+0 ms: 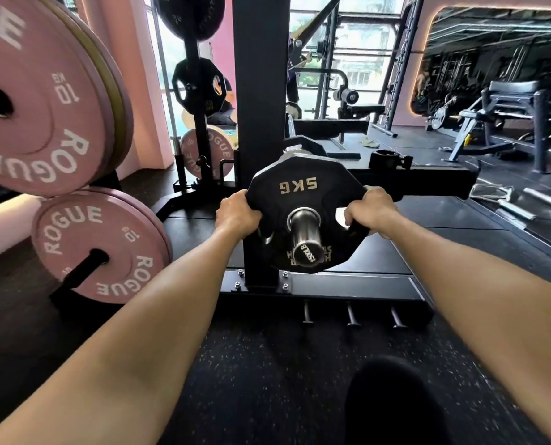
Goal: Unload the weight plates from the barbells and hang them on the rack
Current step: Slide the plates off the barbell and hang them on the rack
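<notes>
Head view: "5KG" plate [303, 200], both hands.

Speckled black floor [267, 380], pink walls [133, 75]

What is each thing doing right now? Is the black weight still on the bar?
Black 5 kg plate: still on the bar, gripped on both sides.
Bar end: sticking out through the plate's hole.
Left hand: curled round the plate's left edge.
Right hand: curled round the plate's right edge.
Pink plates: hanging on rack pegs.
Collar: off the bar, lying on the beam.
</notes>
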{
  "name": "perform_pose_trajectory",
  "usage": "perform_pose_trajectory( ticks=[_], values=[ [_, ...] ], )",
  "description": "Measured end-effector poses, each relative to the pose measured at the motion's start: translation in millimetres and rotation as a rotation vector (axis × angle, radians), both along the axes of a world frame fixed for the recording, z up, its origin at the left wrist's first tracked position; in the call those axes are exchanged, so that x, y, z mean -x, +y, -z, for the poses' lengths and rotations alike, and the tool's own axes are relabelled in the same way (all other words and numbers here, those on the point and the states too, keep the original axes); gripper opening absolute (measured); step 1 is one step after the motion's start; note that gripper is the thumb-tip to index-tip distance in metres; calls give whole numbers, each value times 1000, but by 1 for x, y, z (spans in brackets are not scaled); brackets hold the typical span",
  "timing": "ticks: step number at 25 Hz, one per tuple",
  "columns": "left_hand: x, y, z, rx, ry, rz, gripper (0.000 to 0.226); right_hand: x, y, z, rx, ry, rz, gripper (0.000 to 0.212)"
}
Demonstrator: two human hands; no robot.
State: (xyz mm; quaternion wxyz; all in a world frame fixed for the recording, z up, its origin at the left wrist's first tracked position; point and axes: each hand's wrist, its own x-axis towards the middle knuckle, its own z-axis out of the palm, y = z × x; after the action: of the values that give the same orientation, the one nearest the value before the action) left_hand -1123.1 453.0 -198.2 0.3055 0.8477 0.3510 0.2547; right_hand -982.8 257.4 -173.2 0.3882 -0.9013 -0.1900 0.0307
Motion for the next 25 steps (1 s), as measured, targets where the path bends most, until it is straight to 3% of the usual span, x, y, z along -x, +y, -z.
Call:
perform_pose_trajectory(
  ticks=[15, 25],
  values=[
    [88, -54, 9, -82, -67, 28, 20, 108, -61, -8, 71, -119, 56, 34],
    [100, -44, -35, -176, -41, 58, 13, 128, -64, -46, 87, -193, 44, 14]
  ],
)
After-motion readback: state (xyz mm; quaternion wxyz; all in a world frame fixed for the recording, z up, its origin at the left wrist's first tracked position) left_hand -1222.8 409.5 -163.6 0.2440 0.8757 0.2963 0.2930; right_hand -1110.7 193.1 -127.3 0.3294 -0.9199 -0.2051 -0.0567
